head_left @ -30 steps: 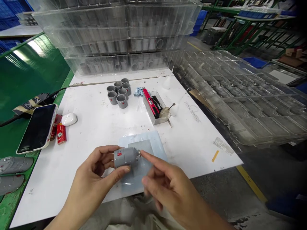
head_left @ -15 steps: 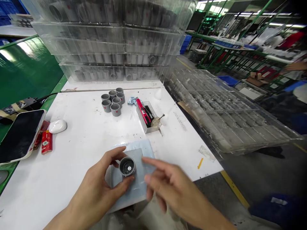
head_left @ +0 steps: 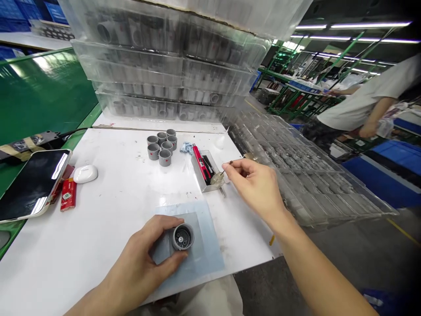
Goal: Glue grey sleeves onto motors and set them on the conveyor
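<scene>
Cup (head_left: 183, 237): grey, round-walled, mouth facing up towards me, a small pale round fitting on its dark inner floor; it is over the translucent light-blue sheet (head_left: 210, 250). Whether its base touches the sheet I cannot tell.
Left hand (head_left: 142, 252): my grip is narrowed on the cup, fingers at the far side of its wall, thumb at the near side.
Right hand (head_left: 255, 184): my thumb and forefinger are pinched on the thin dark rod (head_left: 230, 163), near the cloudy, pale squat pot (head_left: 216, 179).
Box (head_left: 214, 189): clear plastic, low-walled; the pot sits at its near end, beside a red-and-black cutter-like tool (head_left: 201, 163).
Row beyond: seven short grey open-topped cylinders (head_left: 167, 148) clustered on the white tabletop (head_left: 115, 210), left of the box.
Left edge: dark-screened phone (head_left: 33, 184), glossy white rounded case (head_left: 85, 174), small red carton (head_left: 68, 195) close together.
</scene>
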### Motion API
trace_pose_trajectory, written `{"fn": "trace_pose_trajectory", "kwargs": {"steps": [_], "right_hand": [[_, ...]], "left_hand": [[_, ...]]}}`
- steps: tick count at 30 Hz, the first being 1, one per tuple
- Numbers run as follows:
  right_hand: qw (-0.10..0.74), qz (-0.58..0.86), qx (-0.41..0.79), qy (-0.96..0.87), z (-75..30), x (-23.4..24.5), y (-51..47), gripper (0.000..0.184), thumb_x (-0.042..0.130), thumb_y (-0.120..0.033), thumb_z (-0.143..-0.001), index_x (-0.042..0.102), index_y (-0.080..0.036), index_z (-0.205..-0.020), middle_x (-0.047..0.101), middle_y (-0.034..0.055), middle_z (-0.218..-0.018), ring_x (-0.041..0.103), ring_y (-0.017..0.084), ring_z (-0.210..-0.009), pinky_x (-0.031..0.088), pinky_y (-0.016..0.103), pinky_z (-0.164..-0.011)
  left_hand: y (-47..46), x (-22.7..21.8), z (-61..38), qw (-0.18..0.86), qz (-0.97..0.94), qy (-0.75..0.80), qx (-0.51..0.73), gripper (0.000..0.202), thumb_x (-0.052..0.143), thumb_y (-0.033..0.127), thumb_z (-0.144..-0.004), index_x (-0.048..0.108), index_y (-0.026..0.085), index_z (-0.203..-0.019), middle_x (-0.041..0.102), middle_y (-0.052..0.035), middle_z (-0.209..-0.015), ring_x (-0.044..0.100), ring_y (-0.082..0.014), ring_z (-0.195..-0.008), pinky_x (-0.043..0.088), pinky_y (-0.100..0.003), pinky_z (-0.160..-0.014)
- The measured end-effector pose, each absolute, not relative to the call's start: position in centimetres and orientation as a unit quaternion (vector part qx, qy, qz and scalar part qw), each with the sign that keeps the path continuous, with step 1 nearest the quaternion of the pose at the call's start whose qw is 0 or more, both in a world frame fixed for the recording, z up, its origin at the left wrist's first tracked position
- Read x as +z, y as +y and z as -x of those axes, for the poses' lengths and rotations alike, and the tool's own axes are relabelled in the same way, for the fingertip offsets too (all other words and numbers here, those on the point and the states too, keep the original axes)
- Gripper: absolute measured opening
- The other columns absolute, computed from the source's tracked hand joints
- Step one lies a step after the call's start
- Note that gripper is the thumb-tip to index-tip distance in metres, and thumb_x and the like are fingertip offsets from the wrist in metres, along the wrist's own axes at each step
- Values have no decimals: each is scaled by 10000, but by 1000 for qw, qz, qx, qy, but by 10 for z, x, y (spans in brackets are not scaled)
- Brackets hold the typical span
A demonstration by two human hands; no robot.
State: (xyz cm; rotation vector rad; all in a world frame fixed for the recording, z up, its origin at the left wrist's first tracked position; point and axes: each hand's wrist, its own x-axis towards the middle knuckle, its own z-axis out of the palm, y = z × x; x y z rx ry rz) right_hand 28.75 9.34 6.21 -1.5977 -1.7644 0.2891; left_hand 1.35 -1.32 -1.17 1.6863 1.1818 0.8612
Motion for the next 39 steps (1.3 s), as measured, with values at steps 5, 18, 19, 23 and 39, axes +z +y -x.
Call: {"fn": "trace_pose_trajectory", "kwargs": {"steps": [5, 18, 19, 23, 39], "right_hand": [[362, 607, 71, -704, -293, 69, 93, 220, 757, -406, -955, 827, -217, -867, 781, 11, -755, 679, 193, -652, 460, 325, -656], [499, 447, 145, -728, -242, 84, 6, 94, 803, -138, -932, 808, -232, -937, 772, -52, -800, 664, 93, -638, 542, 214, -600], [486, 430, 168, -742, -238, 78, 4, 96, 784, -108, -928, 795, -203, -929, 760, -47, -779, 666, 87, -645, 548, 206, -619], [485, 411, 201, -746, -229, 58, 8, 69, 753, -76, -938, 780, -138, -927, 729, -27, -743, 654, 85, -663, 545, 212, -663], [478, 395, 150, -770, -225, 43, 9, 52, 747, -81, -968, 764, -119, -937, 710, 5, -712, 619, 114, -623, 511, 278, -613]], "left_hand": [[-11, -12, -13, 435, -687, 459, 358, 431, 744, 175, -923, 629, 383, -1282, 729, 40, -1224, 706, -192, -1142, 562, -331, -987], [-12, -11, -11, 438, -684, 462, 356, 444, 740, 226, -968, 603, 425, -1341, 725, 56, -1274, 703, -180, -1180, 571, -325, -1017], [-12, -12, -11, 441, -683, 461, 356, 442, 739, 231, -972, 603, 427, -1344, 725, 53, -1274, 706, -184, -1186, 577, -332, -1020], [-13, -13, -11, 458, -671, 470, 345, 430, 729, 256, -987, 596, 436, -1354, 724, 46, -1256, 712, -205, -1205, 592, -374, -1040], [-14, -13, -11, 466, -654, 488, 343, 390, 732, 288, -985, 616, 402, -1340, 738, 22, -1241, 715, -227, -1209, 605, -375, -1025]]}}
